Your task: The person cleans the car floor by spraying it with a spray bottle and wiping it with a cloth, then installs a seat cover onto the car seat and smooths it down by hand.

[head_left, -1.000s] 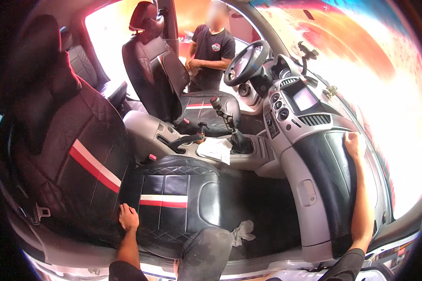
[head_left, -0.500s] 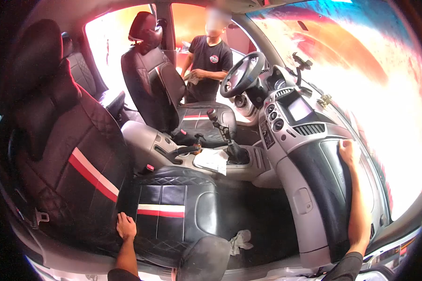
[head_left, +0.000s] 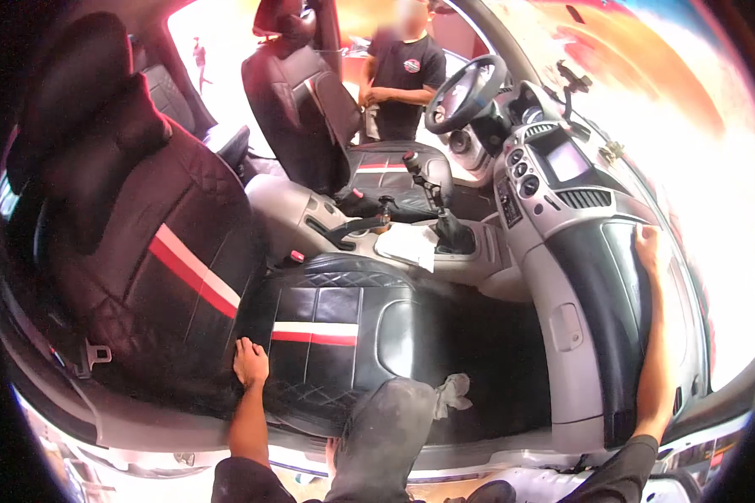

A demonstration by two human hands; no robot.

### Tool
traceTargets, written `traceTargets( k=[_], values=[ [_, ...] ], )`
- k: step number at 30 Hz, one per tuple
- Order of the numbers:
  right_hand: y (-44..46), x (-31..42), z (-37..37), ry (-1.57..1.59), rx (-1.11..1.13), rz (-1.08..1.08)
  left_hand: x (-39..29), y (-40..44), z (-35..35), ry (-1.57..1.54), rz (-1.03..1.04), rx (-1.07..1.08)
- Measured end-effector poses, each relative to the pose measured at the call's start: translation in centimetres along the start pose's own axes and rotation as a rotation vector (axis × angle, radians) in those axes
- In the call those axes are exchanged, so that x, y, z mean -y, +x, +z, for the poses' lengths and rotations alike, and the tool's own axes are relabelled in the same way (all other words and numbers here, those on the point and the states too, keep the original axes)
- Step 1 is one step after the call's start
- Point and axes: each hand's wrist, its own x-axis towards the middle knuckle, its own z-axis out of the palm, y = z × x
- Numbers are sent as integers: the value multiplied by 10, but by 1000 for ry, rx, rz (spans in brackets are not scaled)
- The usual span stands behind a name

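Observation:
My left hand (head_left: 250, 363) presses down with curled fingers where the near black seat backrest (head_left: 134, 268) meets the seat cushion (head_left: 327, 306). Far to the right, my right hand (head_left: 648, 248) rests closed, like a fist, on top of the black dashboard (head_left: 606, 285). Whatever either hand may hold is hidden under the fingers. A grey-clad knee (head_left: 386, 427) is against the cushion's front edge. Beside it, a crumpled pale cloth (head_left: 452, 392) lies on the dark floor.
Across the cabin, a person in a black shirt (head_left: 407, 71) stands at the open far door, holding a cloth. Between the seats are a gear lever (head_left: 453, 230), a white cloth (head_left: 407, 243) and a small spray bottle (head_left: 385, 214). A steering wheel (head_left: 466, 94) is beyond.
My view has shifted down and left, so the cabin appears higher and further right. The knee shows more over the cushion. Both hands keep their places on seat and dashboard.

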Motion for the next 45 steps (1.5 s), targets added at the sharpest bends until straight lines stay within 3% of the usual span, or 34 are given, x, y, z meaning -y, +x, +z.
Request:
traceTargets(
  k=[7,10,16,19,28,38,45],
  values=[
    [1,-14,20,-19,-152,-16,-1,-3,-3,-13,49,-64],
    [-3,4,0,-9,-36,-13,-6,-2,-8,-7,51,-67],
    [0,-5,13,68,-65,-22,-1,-1,-3,-13,79,-77],
    [3,0,7,-45,84,58,4,-1,2,-16,77,-72],
    [12,-22,18,-45,223,95,-2,0,-2,15,66,-48],
    [20,-53,41,136,46,-41,2,1,2,25,75,-39],
    [17,-52,41,97,-1,-60,-2,1,0,60,50,-21]
  ],
)
